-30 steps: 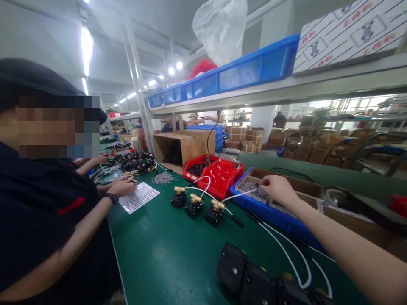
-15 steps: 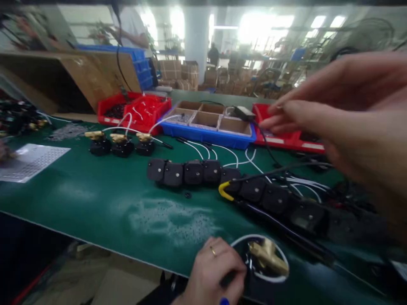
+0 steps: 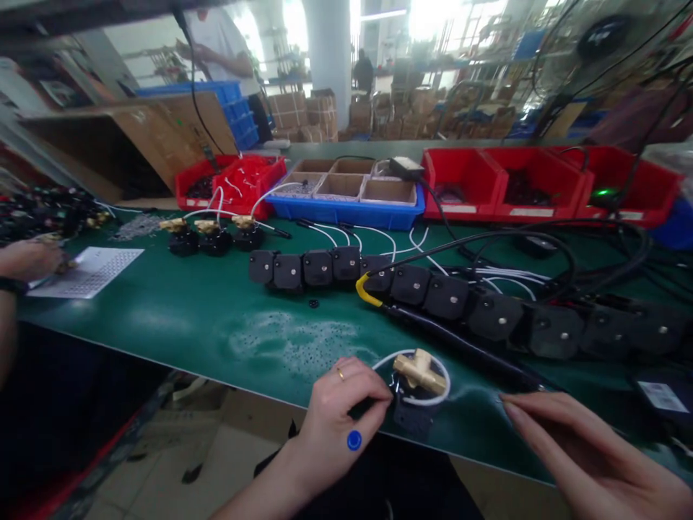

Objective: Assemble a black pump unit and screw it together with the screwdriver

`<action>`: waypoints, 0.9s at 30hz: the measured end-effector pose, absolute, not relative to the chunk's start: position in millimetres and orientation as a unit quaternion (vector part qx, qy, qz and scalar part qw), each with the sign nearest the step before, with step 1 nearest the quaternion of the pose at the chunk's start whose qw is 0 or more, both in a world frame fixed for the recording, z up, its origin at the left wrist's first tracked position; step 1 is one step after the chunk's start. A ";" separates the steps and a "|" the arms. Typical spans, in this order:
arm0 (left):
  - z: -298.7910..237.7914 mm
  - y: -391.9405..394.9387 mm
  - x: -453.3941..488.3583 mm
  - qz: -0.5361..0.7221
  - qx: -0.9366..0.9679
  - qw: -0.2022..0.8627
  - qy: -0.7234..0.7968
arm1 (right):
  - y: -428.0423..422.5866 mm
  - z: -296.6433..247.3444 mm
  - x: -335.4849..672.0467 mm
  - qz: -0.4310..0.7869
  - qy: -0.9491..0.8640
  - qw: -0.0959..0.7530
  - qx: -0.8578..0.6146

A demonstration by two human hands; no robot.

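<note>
My left hand [image 3: 343, 412], with a ring on one finger, is closed in a pinch. A thing with a round blue end [image 3: 354, 440] shows between thumb and palm; its rest is hidden. The fingertips meet the side of a brass valve [image 3: 421, 372] on a black housing [image 3: 414, 415], with a white cable [image 3: 447, 386] looped around the brass. My right hand [image 3: 590, 448] is to the right, apart from the valve, thumb and forefinger pinched at a tiny bit too small to name. A black rod-like tool with a yellow hook [image 3: 369, 291] lies behind.
Black housings [image 3: 317, 269] with white cables form a row across the green table [image 3: 189, 318]. Further left stand three brass valves [image 3: 210, 227]. Behind are a blue divided tray [image 3: 346, 211] and red bins [image 3: 460, 180]. A co-worker's hand [image 3: 32, 258] is over a printed sheet [image 3: 97, 271].
My right hand has come down from in front of the red bins to the table's front, right of the valve. My left hand stays at the valve; the view has shifted slightly.
</note>
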State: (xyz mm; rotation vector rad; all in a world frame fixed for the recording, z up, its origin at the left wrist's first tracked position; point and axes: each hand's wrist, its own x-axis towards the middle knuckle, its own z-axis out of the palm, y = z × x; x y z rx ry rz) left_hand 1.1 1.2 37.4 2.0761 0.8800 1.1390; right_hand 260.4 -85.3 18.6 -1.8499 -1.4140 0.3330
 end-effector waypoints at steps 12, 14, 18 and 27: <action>55.3 -9.0 -3.3 0.355 0.875 0.160 0.287 | -79.6 -1.5 229.6 0.122 -0.624 0.391 -0.666; 54.0 -13.3 -3.1 0.376 0.863 0.157 0.298 | -78.6 -3.6 231.2 0.088 -0.647 0.373 -0.659; 45.0 -23.2 8.1 0.393 0.834 0.127 0.366 | -72.0 3.5 234.3 0.016 -0.701 0.290 -0.652; 18.6 -27.8 42.3 0.375 0.761 0.182 0.496 | -40.1 59.8 210.4 0.068 -0.733 -0.080 -0.673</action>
